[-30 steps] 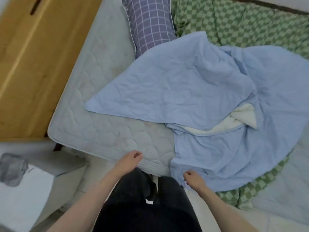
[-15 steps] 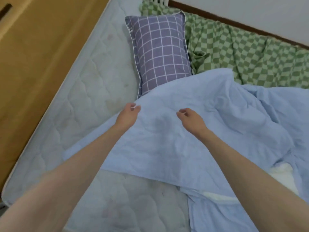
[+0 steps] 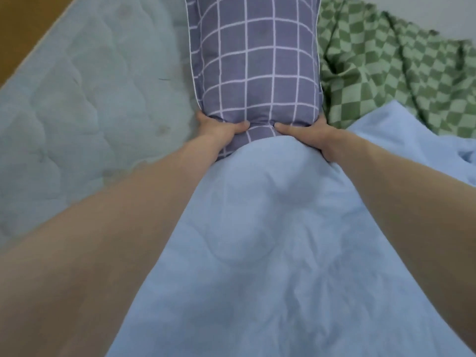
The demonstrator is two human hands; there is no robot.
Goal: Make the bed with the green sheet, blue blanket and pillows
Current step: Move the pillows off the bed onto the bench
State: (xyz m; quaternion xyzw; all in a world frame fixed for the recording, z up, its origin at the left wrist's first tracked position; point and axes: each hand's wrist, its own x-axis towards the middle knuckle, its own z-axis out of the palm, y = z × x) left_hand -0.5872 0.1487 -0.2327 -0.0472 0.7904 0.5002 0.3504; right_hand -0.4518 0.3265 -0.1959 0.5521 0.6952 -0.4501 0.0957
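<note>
A purple pillow with a white grid pattern lies lengthwise at the top middle of the bed. My left hand grips its near left corner and my right hand grips its near right corner. The light blue blanket covers the pillow's near end and spreads under both of my forearms. The green checked sheet lies crumpled to the right of the pillow, partly under the blanket.
The bare quilted mattress fills the left side. A wooden panel runs along the mattress's left edge at the top left. A pale wall shows at the top right.
I leaned in over the bed. Both hands went forward from above the blue blanket to the purple pillow's near end and closed on its two corners.
</note>
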